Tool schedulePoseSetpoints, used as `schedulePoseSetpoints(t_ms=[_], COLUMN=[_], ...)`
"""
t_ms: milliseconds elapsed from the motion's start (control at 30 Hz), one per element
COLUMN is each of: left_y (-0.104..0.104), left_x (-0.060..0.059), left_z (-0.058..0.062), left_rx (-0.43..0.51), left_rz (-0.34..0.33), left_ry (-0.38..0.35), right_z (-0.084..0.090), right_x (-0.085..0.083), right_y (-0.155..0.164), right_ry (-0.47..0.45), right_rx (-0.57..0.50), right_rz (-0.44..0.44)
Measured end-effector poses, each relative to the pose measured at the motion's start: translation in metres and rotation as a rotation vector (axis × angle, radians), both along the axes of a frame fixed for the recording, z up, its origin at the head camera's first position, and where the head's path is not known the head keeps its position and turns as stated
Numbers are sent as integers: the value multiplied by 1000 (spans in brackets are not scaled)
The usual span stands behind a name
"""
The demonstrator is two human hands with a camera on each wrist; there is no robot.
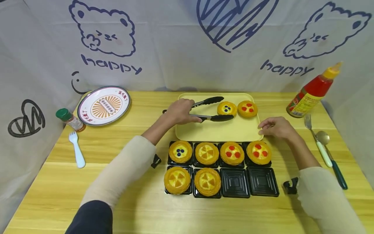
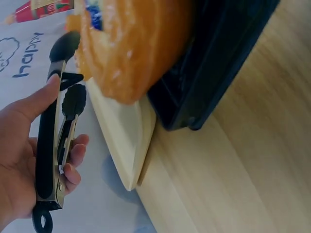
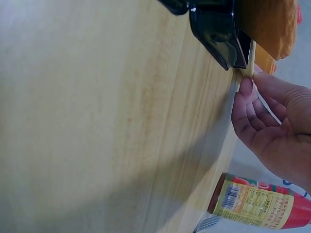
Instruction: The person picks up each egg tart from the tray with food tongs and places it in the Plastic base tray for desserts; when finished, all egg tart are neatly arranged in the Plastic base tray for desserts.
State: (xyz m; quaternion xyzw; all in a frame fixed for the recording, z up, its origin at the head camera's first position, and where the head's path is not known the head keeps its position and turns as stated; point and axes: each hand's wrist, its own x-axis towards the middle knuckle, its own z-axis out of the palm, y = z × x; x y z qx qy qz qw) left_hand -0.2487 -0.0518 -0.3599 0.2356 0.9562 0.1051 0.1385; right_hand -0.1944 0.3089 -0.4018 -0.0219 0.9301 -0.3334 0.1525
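Observation:
My left hand (image 1: 181, 111) grips black-and-steel tongs (image 2: 47, 141) above the yellow tray (image 1: 204, 131). The tongs' arms are spread, their black tips left of a blueberry-topped tart (image 1: 227, 109), with nothing pinched between them. Beside that one on the tray lies a tart with red toppings (image 1: 247, 109). My right hand (image 1: 276, 127) pinches the tray's right edge between thumb and fingers, as the right wrist view also shows. In front of the tray are two rows of black square holders (image 1: 235, 182). Several bear tarts, while the two at the front right hold none.
At the left are a patterned plate (image 1: 103, 105), a green-capped shaker (image 1: 70, 119) and a light blue fork (image 1: 76, 149). A red sauce bottle (image 1: 314, 91), a metal fork (image 1: 318, 140) and a spoon (image 1: 332, 159) are at the right. Black clips (image 1: 290, 186) flank the holders.

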Motion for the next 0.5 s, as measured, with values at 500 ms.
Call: schedulePoseSetpoints(t_ms=[500], left_y=[-28], left_x=[52], left_z=[23], left_rx=[94], left_rz=[-77], left_ry=[142], right_z=[0], right_x=[0], right_y=[-1], right_ry=[-15], right_rx=[-9], right_rz=[-8])
